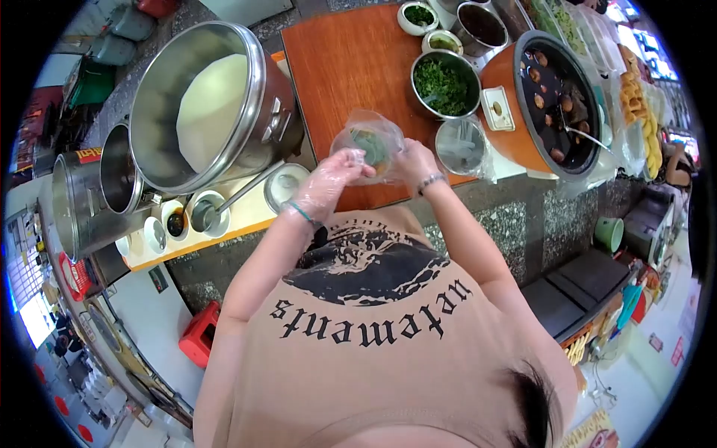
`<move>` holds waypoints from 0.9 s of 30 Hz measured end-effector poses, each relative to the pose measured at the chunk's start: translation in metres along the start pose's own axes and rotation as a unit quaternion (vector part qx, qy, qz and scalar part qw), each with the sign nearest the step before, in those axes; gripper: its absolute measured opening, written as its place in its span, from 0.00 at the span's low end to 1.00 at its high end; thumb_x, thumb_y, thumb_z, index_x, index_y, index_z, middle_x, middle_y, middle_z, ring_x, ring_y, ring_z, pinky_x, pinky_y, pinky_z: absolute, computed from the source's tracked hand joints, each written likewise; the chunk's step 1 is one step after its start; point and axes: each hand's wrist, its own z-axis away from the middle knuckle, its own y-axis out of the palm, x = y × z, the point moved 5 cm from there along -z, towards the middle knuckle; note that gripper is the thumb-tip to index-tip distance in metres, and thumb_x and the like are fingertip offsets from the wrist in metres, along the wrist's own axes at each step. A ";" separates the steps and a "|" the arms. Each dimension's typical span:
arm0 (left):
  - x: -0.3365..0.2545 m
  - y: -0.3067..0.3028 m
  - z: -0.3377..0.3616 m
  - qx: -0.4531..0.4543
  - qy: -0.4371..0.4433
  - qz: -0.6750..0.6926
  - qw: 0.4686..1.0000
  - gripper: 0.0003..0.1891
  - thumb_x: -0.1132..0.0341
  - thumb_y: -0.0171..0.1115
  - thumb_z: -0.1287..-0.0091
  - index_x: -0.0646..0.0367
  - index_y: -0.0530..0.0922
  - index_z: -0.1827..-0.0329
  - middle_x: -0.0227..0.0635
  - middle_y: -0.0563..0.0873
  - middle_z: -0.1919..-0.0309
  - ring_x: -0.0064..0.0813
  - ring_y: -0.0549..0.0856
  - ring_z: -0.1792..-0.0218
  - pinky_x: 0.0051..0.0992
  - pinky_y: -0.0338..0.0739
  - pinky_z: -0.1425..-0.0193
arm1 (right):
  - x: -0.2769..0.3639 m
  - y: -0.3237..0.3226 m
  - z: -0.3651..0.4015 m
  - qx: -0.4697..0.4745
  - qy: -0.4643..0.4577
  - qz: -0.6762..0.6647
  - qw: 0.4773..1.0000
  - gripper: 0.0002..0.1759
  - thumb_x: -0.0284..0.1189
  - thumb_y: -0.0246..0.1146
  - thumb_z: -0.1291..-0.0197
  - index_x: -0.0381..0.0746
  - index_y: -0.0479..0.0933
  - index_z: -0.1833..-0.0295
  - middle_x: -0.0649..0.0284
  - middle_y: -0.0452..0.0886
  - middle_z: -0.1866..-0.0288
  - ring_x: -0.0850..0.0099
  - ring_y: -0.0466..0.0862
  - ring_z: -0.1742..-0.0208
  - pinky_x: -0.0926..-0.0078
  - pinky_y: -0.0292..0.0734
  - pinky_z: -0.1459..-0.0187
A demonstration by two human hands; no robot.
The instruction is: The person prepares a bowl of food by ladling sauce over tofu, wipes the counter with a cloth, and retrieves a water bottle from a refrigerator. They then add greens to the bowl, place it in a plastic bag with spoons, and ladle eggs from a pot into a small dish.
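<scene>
My left hand point(334, 178) wears a thin clear plastic glove and a green wristband. My right hand point(415, 164) is bare with a beaded bracelet. Both hands grip a clear plastic bag point(371, 134) above the near edge of the red-brown board point(340, 60). Inside the bag is something green and brown that I cannot make out. The left hand holds the bag's left side, the right hand its right side.
A big steel pot point(205, 104) of white liquid stands at the left, with a smaller pot point(119, 168) and sauce cups with a ladle point(205, 213) beside it. Right of the bag are a bowl of chopped greens point(446, 84), a covered bowl point(461, 145) and a cooker of dark broth with eggs point(556, 97).
</scene>
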 end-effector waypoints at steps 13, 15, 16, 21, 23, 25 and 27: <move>-0.020 -0.002 0.014 0.012 0.185 -0.435 0.881 0.16 0.65 0.56 0.34 0.56 0.78 0.44 0.39 0.75 0.58 0.35 0.77 0.55 0.28 0.72 0.47 | 0.052 0.037 0.064 0.137 -0.030 -0.516 0.845 0.10 0.26 0.56 0.36 0.37 0.77 0.51 0.67 0.80 0.55 0.77 0.77 0.52 0.77 0.72 0.48; -0.013 -0.019 0.022 0.007 0.182 -0.433 0.883 0.14 0.67 0.55 0.33 0.58 0.79 0.46 0.38 0.75 0.57 0.32 0.77 0.55 0.26 0.71 0.48 | 0.060 0.051 0.060 0.149 -0.106 -0.462 0.868 0.10 0.31 0.59 0.35 0.38 0.77 0.52 0.70 0.79 0.56 0.80 0.76 0.54 0.81 0.71 0.50; -0.006 -0.027 0.024 0.010 0.190 -0.391 0.901 0.14 0.68 0.55 0.32 0.59 0.79 0.46 0.37 0.75 0.57 0.30 0.76 0.54 0.26 0.71 0.47 | 0.056 0.059 0.052 0.158 -0.099 -0.474 0.861 0.10 0.31 0.60 0.36 0.38 0.77 0.52 0.70 0.79 0.57 0.80 0.76 0.56 0.81 0.71 0.51; -0.007 -0.052 0.038 -0.061 0.134 -0.225 0.963 0.16 0.68 0.52 0.30 0.61 0.75 0.41 0.32 0.74 0.57 0.24 0.76 0.53 0.24 0.72 0.43 | 0.063 0.026 0.054 -0.010 0.004 -0.534 0.846 0.12 0.34 0.60 0.36 0.37 0.77 0.54 0.68 0.79 0.60 0.80 0.77 0.59 0.79 0.74 0.57; 0.003 -0.068 0.043 -0.035 0.139 -0.190 0.971 0.17 0.69 0.52 0.29 0.58 0.74 0.39 0.31 0.75 0.52 0.22 0.76 0.51 0.24 0.72 0.42 | 0.070 0.006 0.081 -0.030 -0.004 -0.491 0.870 0.13 0.36 0.59 0.35 0.37 0.78 0.56 0.67 0.81 0.62 0.79 0.78 0.62 0.78 0.75 0.58; 0.020 -0.089 0.038 -0.051 0.108 -0.124 0.985 0.18 0.65 0.52 0.29 0.57 0.72 0.37 0.33 0.75 0.47 0.23 0.76 0.48 0.26 0.70 0.40 | 0.073 0.014 0.106 -0.061 -0.062 -0.488 0.868 0.13 0.36 0.58 0.35 0.36 0.78 0.57 0.67 0.81 0.64 0.78 0.78 0.63 0.78 0.75 0.58; 0.027 -0.086 0.040 0.001 0.070 -0.156 0.985 0.26 0.57 0.50 0.29 0.54 0.61 0.29 0.37 0.72 0.39 0.31 0.70 0.37 0.39 0.61 0.32 | 0.081 0.024 0.145 -0.141 -0.111 -0.405 0.896 0.13 0.33 0.56 0.33 0.35 0.79 0.59 0.67 0.82 0.67 0.80 0.78 0.68 0.80 0.75 0.62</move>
